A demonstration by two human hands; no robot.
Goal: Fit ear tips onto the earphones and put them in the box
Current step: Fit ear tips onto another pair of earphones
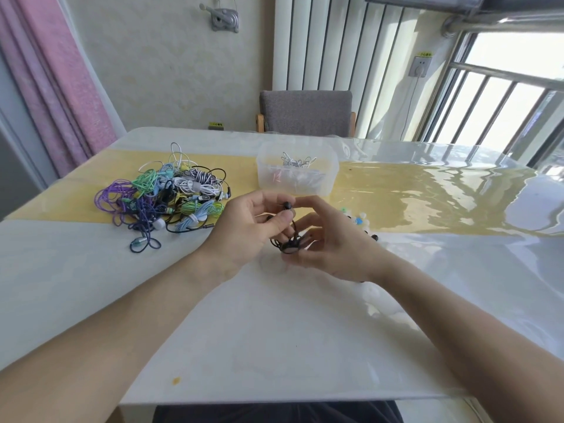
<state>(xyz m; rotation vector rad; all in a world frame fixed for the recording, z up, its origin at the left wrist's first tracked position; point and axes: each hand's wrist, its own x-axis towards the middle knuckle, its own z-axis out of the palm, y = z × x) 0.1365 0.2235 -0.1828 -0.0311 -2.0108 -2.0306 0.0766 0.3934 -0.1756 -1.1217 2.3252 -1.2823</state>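
Both hands are raised over the middle of the table with a black earphone set [289, 243] between them. My left hand [253, 227] pinches one black earbud [287, 205] between thumb and fingertips. My right hand [323, 239] has its fingers curled round the coiled black cable and its bundle. A clear plastic box [297, 167] stands just beyond the hands and holds a few wound earphones. A pile of tangled coloured earphones [171, 192] lies to the left. Small loose ear tips [361, 221], white, blue and black, lie scattered behind my right hand, partly hidden by it.
The white glossy table [274, 331] has a yellow runner [412, 190] across it. A grey chair [306, 112] stands at the far edge. A pink curtain hangs at the left, a window with bars at the right. A small yellow stain sits near the front edge.
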